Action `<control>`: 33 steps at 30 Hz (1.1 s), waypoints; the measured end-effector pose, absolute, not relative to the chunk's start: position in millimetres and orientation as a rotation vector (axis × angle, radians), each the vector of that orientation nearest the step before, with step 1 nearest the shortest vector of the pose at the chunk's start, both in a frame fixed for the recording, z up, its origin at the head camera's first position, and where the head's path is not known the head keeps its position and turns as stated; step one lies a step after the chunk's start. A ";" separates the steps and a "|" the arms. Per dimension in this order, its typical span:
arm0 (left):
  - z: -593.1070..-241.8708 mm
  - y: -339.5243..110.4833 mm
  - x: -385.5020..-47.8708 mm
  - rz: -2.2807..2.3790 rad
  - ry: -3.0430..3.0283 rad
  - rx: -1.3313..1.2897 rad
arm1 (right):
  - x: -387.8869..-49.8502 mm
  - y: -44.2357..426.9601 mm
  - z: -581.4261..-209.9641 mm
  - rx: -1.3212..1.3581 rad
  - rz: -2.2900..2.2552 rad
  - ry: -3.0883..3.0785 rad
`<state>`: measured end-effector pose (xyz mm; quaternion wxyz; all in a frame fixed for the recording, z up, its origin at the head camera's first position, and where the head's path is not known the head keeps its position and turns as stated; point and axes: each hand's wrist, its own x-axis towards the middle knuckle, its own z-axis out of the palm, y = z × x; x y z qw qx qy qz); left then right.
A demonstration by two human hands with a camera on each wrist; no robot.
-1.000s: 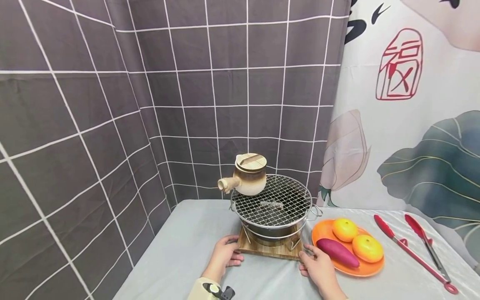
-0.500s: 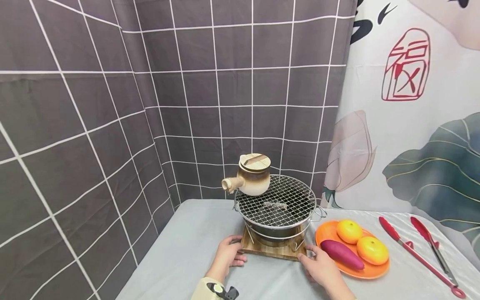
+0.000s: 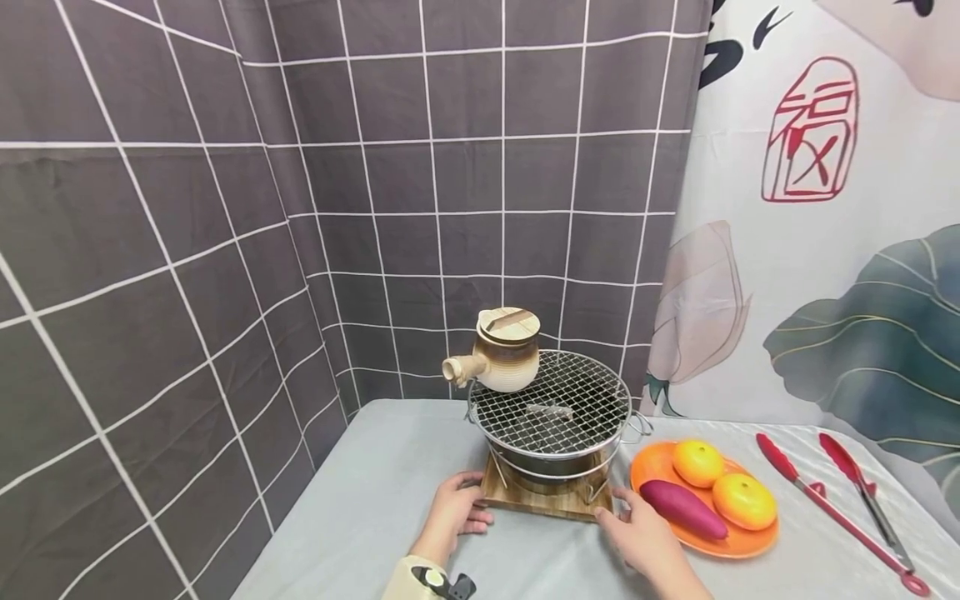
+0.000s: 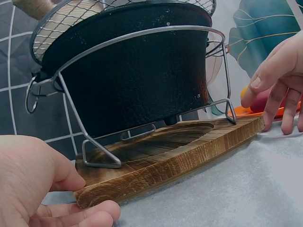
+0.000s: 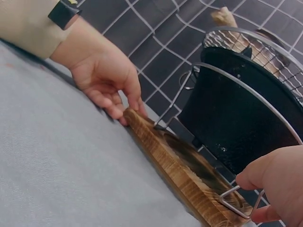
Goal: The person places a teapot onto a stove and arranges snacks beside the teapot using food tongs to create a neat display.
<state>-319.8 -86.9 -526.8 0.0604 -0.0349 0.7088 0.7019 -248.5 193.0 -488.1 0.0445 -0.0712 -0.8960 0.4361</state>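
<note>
A square wooden board [image 3: 543, 502] lies on the cloth-covered table and bears a round black grill pot [image 4: 137, 80] in a wire stand [image 4: 147, 32]. Over the pot lies a wire grate [image 3: 562, 417]. A clay teapot [image 3: 513, 367] with a wooden lid and side handle sits at the grate's back left. My left hand [image 3: 450, 510] pinches the board's front left corner, thumb at the top edge, other fingers low in front. At the front right corner, my right hand [image 3: 642, 533] touches the board with fairly straight fingers; its thumb stands raised above the corner.
Right of the board stands an orange plate [image 3: 750, 546] with two orange fruits [image 3: 742, 500] and a purple sweet potato [image 3: 682, 508]. Two red-tipped tongs [image 3: 836, 521] lie farther right. A grid-patterned curtain [image 3: 468, 183] hangs behind the table and along its left side.
The head view has turned slightly, so everything sits a little farther right in it. My right hand's lower fingers, visible earlier below the thumb, are hidden now. Board and pot keep their place.
</note>
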 end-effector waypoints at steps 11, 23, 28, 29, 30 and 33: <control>-525.2 -88.5 -320.3 2.133 2.142 -0.110 | -257.0 217.6 -466.5 -0.127 1.238 -2.713; -528.5 -88.5 -322.3 2.112 2.150 -0.120 | -261.7 272.4 -443.0 -0.142 1.212 -2.694; -530.3 -88.4 -322.4 2.115 2.148 -0.118 | -263.9 303.0 -439.6 -0.165 1.005 -2.736; -530.0 -88.3 -322.3 2.117 2.148 -0.117 | -264.4 308.7 -439.1 -0.181 0.979 -2.742; -529.0 -88.1 -322.0 2.118 2.146 -0.116 | -265.0 313.9 -438.5 -0.204 0.953 -2.746; -527.9 -87.9 -321.8 2.121 2.144 -0.115 | -266.7 329.4 -439.2 -0.258 0.905 -2.734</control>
